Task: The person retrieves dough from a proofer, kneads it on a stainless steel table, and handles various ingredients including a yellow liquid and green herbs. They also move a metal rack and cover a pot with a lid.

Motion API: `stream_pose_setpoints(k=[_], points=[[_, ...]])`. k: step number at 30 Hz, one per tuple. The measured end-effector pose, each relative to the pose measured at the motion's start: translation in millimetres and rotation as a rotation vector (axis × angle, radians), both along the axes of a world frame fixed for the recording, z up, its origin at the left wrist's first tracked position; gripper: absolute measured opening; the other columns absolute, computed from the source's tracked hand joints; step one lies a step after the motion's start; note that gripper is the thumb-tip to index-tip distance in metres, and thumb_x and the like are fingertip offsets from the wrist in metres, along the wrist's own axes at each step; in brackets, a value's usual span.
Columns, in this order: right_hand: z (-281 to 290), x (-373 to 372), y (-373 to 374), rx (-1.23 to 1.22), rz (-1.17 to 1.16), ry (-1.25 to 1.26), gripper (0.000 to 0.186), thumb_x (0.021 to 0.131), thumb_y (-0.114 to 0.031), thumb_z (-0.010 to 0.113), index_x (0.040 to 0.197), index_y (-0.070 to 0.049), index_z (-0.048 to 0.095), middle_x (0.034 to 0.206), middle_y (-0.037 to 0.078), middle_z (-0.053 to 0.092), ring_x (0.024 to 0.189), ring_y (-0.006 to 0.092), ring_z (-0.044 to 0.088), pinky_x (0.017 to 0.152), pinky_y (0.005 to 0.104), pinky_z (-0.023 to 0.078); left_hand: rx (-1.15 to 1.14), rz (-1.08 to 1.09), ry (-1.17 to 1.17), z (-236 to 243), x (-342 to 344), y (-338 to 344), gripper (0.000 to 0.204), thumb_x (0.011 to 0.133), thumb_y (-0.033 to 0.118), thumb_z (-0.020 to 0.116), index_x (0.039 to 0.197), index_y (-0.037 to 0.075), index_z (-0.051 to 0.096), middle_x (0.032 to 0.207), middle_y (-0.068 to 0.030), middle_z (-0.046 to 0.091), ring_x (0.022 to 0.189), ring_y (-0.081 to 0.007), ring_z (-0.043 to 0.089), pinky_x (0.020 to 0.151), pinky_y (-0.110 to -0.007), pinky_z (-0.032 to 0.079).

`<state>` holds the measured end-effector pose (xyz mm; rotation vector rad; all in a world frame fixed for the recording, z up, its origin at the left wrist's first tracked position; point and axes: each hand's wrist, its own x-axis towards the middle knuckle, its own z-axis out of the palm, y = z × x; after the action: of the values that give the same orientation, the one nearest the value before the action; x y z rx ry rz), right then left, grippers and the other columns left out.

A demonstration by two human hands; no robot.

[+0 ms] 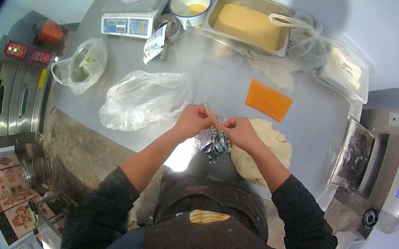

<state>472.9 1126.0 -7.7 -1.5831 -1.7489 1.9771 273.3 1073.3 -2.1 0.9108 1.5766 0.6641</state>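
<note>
Both my hands meet at the table's near edge over a crumpled silver foil bag (213, 144). My left hand (195, 122) has its fingers pinched at the bag's gathered top. From the other side my right hand (240, 132) pinches the same spot. A thin pale strand, perhaps a tie, sticks up between the fingers; its exact kind is too small to tell. Just right of the bag, partly under my right forearm, lies a large slab of pale dough (269, 146). An orange flat dough scraper (269, 100) rests beyond my right hand.
Left of my hands lies a clear plastic bag (148, 99), with a bagged bowl (82, 65) farther left. Along the back stand a scale (137, 7), a white enamel pot (189, 5), a steel pan (249, 24) of yellowish contents and a white tub (344, 73). Machines flank the table.
</note>
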Motion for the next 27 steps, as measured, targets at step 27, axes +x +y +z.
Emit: stream_pose_setpoints(k=[27], points=[[-15, -16, 37, 0.467, 0.239, 0.075, 0.025, 0.087, -0.015, 0.064, 0.102, 0.001, 0.075, 0.093, 0.013, 0.076, 0.082, 0.02, 0.071, 0.075, 0.0354, 0.056, 0.21, -0.135, -0.132, -11, -30, -24, 0.019, 0.094, 0.011, 0.073, 0.106, -0.003, 0.075, 0.119, -0.012, 0.07, 0.105, -0.0211, 0.069, 0.091, -0.032, 0.056]])
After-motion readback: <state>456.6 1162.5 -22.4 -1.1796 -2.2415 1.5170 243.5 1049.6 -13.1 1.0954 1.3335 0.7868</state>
